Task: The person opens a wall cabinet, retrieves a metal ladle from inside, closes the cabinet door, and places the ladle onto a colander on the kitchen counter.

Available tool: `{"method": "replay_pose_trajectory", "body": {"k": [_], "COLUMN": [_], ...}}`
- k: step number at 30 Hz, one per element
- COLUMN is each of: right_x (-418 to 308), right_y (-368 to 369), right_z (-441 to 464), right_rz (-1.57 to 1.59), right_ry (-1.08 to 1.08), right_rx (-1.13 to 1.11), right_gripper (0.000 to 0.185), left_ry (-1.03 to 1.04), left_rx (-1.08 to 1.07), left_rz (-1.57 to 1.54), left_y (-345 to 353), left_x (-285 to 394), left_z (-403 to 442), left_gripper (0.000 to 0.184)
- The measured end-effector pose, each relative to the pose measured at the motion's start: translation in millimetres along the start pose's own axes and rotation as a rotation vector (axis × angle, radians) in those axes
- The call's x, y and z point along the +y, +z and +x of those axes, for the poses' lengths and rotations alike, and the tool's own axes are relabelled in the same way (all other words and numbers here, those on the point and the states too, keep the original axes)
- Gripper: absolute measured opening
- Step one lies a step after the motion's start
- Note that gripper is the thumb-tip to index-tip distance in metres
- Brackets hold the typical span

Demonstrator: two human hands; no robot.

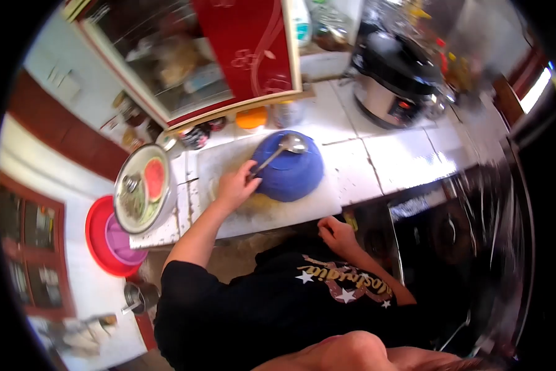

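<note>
**A:** ok so what are the hands doing here?

**B:** left hand (236, 187) has its fingers closed round the dark handle of a metal ladle (295, 144), whose head is over the blue bowl (293, 179). Right hand (337, 235) is loosely curled by the counter's front edge. Can't tell if its fingertips meet, and I see nothing in it.

**A:** bowl's upside down?

**B:** looks like it, but the view's soft, so don't quote me. It's on the pale board (225, 157), near the counter (395, 157)'s front edge.

**A:** tips for handling that ladle?

**B:** imo light pinch, wrist loose, ladle head level so it doesn't skid off the curve. Free hand could steady the bowl's side.

**A:** what else is around?

**B:** basin (122, 213) with a watermelon piece (155, 179) at the left end, orange lid (251, 118) along the back edge, cooker (386, 93) toward the back right corner.

**A:** any brands?

**B:** nope. Cooker panel's unreadable, and the gold script on the black shirt (228, 309) is too blurred for me to spell. White stars on it though.
</note>
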State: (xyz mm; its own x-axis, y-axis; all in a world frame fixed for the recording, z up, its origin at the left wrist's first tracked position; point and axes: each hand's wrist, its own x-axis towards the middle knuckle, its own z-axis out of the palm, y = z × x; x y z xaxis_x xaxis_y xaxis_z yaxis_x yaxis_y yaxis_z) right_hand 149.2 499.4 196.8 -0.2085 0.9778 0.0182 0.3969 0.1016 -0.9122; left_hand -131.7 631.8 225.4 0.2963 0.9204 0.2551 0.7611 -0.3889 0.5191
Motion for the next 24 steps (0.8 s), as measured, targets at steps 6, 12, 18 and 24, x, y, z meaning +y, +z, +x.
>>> {"method": "replay_pose_trajectory", "body": {"k": [6, 12, 18, 24], "right_x": [17, 16, 19, 20], "right_y": [10, 8, 9, 9], "right_z": [3, 6, 11, 12], "right_rz": [0.043, 0.086, 0.084, 0.110], "right_ry": [0.027, 0.030, 0.065, 0.068], "right_rx": [-0.019, -0.068, -0.076, -0.083], "right_gripper": [0.010, 0.009, 0.010, 0.010], "left_ry": [-0.043, -0.031, -0.051, -0.008], "left_rx": [0.033, 0.008, -0.013, 0.003], "left_rz": [-0.013, 0.036, 0.067, 0.002], "left_y": [-11, -13, -14, -13], "left_x": [4, 6, 8, 5], "left_z": [-8, -10, -11, -8], "left_gripper": [0.042, 0.042, 0.042, 0.041]}}
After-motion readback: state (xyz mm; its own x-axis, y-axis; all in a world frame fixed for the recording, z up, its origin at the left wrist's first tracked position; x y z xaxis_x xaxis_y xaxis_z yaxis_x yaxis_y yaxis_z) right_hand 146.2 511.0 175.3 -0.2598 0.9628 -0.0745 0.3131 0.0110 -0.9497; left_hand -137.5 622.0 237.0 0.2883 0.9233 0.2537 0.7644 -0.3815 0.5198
